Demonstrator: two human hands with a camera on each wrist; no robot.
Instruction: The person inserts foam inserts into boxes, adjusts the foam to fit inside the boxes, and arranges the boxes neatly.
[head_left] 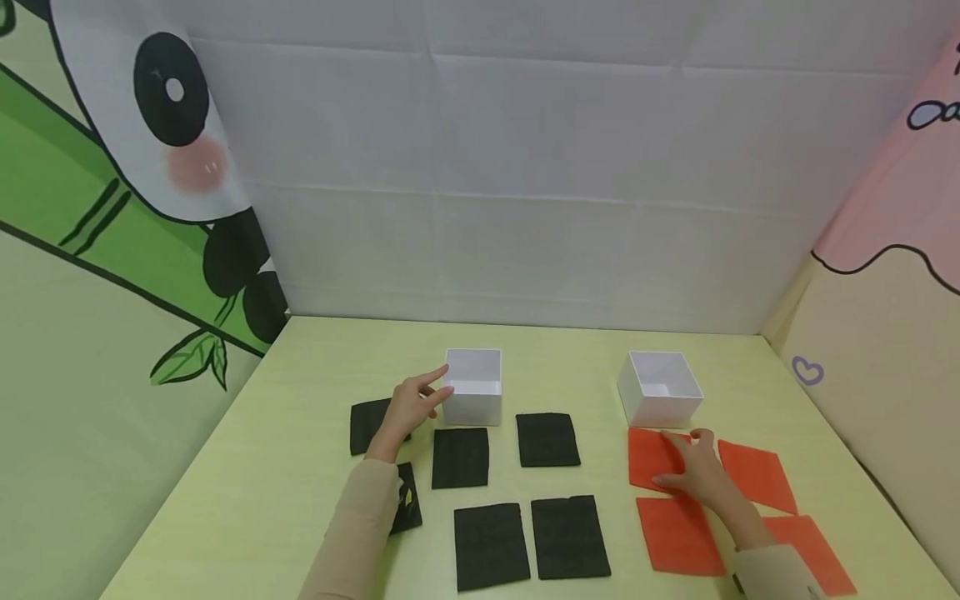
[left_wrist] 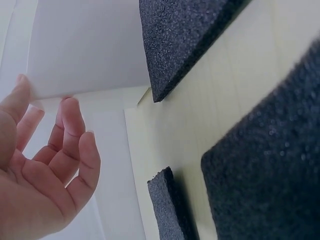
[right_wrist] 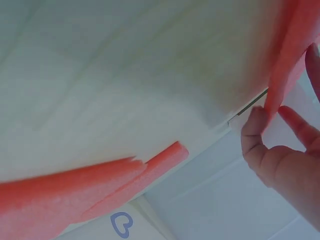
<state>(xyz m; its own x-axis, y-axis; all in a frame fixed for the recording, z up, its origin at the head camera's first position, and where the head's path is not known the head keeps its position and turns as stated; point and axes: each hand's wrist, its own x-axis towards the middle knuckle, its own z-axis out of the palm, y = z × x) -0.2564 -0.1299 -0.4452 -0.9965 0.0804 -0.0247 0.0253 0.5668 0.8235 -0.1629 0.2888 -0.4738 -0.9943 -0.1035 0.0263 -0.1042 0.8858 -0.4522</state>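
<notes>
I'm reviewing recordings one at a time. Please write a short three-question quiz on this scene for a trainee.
1. How many orange squares show on the table in the head view?
2. True or false: the left hand is at the right-hand white box.
3. What lies under the right hand?
A) a black square
B) an orange square
C) a white box

Key:
1. Four.
2. False; it is at the left-hand white box.
3. B.
</notes>
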